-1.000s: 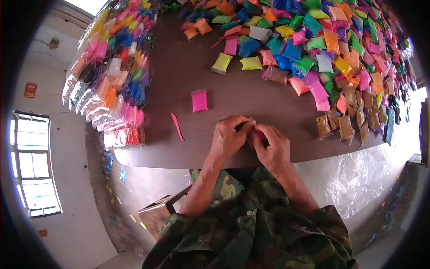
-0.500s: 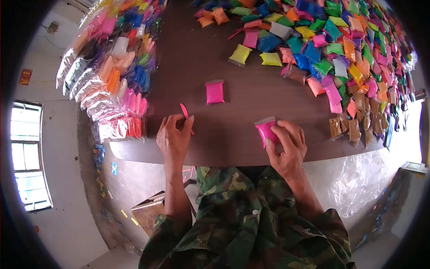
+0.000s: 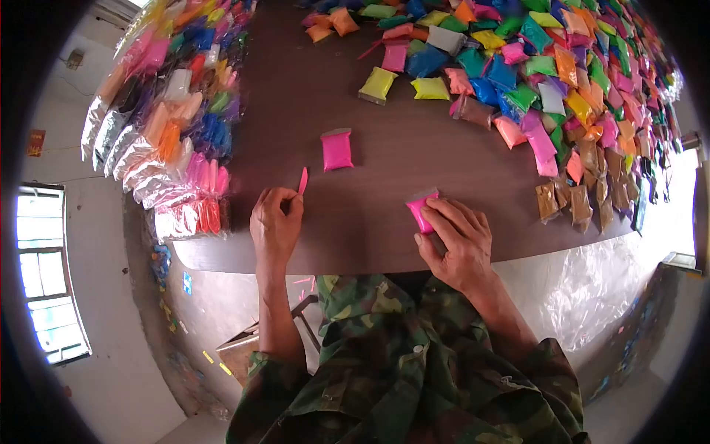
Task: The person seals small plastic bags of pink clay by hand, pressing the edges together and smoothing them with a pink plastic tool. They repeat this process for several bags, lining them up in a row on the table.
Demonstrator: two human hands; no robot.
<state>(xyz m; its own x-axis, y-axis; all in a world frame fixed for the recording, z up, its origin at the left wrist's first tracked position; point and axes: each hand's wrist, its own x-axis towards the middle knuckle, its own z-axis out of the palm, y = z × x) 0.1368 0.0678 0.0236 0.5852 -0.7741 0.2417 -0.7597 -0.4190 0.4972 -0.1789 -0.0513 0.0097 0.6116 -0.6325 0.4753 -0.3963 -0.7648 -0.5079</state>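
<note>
My left hand [image 3: 275, 222] is closed in a pinch near the table's front edge. A thin pink plastic clay knife [image 3: 303, 180] sticks up from between its thumb and fingers, its lower end hidden. To the right, my right hand [image 3: 460, 240] has its fingers bent over a small clear packet of bright pink clay [image 3: 420, 210], the thumb at its lower edge. The packet's top seam shows; its right side is covered by the fingers. Another pink clay packet [image 3: 337, 150] lies flat between the hands, farther back, touched by neither.
A large heap of colourful clay packets [image 3: 521, 100] covers the table's right and back. Clear bags of coloured pieces [image 3: 177, 140] are stacked along the left edge. The dark table [image 3: 362, 244] curves at its front edge, with a brown box [image 3: 240, 348] on the floor below.
The pink knife in my left hand has turned, its tip now leaning right instead of left. My right hand's fingers reach farther over the packet. The whole view has shifted slightly.
</note>
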